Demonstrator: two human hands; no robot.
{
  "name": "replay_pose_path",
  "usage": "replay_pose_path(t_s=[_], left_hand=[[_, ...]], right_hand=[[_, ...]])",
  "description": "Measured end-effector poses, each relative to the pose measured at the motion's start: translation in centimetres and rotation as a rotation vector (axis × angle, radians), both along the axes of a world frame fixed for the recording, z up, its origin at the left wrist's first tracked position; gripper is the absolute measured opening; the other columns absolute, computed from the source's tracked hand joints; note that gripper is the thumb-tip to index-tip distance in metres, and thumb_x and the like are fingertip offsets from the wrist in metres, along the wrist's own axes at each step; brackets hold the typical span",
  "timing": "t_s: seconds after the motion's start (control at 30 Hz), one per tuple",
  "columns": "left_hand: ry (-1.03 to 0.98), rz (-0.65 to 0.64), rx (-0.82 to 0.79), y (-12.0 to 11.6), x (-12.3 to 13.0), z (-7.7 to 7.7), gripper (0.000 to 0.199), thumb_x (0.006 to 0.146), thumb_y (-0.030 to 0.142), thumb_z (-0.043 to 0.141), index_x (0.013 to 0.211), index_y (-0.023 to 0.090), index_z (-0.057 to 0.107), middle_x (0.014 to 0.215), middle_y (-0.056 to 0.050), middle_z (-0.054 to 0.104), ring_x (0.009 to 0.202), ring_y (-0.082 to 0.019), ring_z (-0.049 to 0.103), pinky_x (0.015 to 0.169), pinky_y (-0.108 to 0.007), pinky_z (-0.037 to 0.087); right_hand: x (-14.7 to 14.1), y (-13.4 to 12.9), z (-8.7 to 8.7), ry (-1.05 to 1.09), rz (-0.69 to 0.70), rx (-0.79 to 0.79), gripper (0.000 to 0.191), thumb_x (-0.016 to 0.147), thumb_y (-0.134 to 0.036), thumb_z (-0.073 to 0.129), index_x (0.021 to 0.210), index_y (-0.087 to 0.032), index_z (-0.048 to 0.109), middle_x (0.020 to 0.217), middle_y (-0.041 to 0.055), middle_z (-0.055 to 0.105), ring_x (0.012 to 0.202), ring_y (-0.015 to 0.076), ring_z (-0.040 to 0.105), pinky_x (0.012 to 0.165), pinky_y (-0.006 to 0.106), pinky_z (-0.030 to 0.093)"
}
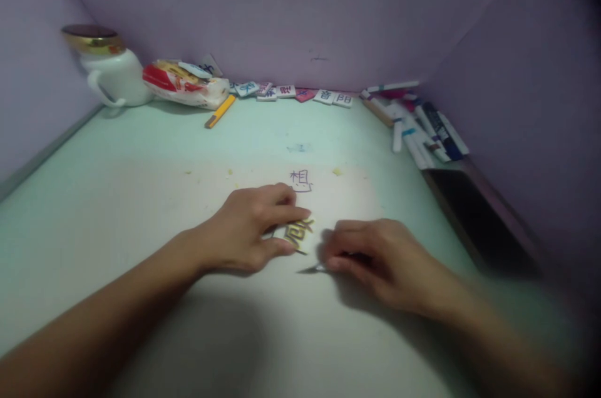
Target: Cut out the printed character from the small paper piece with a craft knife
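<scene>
On the pale sheet lies a small white tile (pixel 299 233) bearing a yellow and dark character. My left hand (pixel 256 223) grips its left side, with the thumb at the lower edge and a finger across the top. Just right of the tile, my right hand (pixel 369 254) is closed on a thin pointed knife (pixel 313 270); its tip points left, below the tile and apart from it. The knife's handle is hidden inside my right hand. A purple handwritten character (pixel 300 180) shows on the sheet above the tile.
A white mug (pixel 119 76) and a red-and-white packet (pixel 185 85) stand at the back left, near a yellow cutter (pixel 220 111). Character tiles (pixel 285 91) line the back wall. Markers (pixel 416 129) and a dark phone-like slab (pixel 474 216) lie at the right.
</scene>
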State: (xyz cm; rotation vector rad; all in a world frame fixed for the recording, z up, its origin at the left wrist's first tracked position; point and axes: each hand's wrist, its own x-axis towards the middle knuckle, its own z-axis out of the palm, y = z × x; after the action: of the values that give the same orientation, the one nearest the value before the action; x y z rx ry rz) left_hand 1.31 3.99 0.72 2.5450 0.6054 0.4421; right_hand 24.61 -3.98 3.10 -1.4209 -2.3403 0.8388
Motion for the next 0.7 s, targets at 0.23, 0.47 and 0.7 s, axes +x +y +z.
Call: replay_pose_path(t_s=[0.23, 0.47, 0.7], left_hand=[[-0.055, -0.089, 0.03, 0.0, -0.1, 0.0, 0.039, 0.083, 0.02, 0.055, 0.121, 0.02, 0.062, 0.127, -0.009, 0.06, 0.115, -0.025, 0.056, 0.099, -0.039, 0.043], [-0.003, -0.107, 0.003, 0.0, 0.0, 0.5, 0.05, 0.076, 0.018, 0.054, 0.126, 0.016, 0.056, 0.133, -0.013, 0.057, 0.123, -0.029, 0.05, 0.108, -0.047, 0.035], [-0.017, -0.109, 0.003, 0.0, 0.2, 0.5, 0.047, 0.071, 0.015, 0.054, 0.118, 0.015, 0.061, 0.129, -0.011, 0.06, 0.12, -0.027, 0.052, 0.107, -0.043, 0.035]], right_hand=[[0.7, -1.0, -1.0, 0.107, -0.208, 0.054, 0.019, 0.092, -0.024, 0.052, 0.085, -0.02, 0.069, 0.079, 0.002, 0.068, 0.066, 0.0146, 0.06, 0.061, 0.027, 0.042], [0.1, -2.2, -1.0, -0.052, -0.244, 0.339, 0.02, 0.093, -0.021, 0.05, 0.089, -0.02, 0.07, 0.078, 0.0027, 0.068, 0.059, 0.014, 0.061, 0.052, 0.026, 0.04], [-1.1, -2.1, -0.6, -0.259, -0.078, 0.58, 0.024, 0.093, -0.014, 0.049, 0.087, -0.019, 0.072, 0.078, 0.0023, 0.072, 0.061, 0.0149, 0.063, 0.053, 0.027, 0.042]])
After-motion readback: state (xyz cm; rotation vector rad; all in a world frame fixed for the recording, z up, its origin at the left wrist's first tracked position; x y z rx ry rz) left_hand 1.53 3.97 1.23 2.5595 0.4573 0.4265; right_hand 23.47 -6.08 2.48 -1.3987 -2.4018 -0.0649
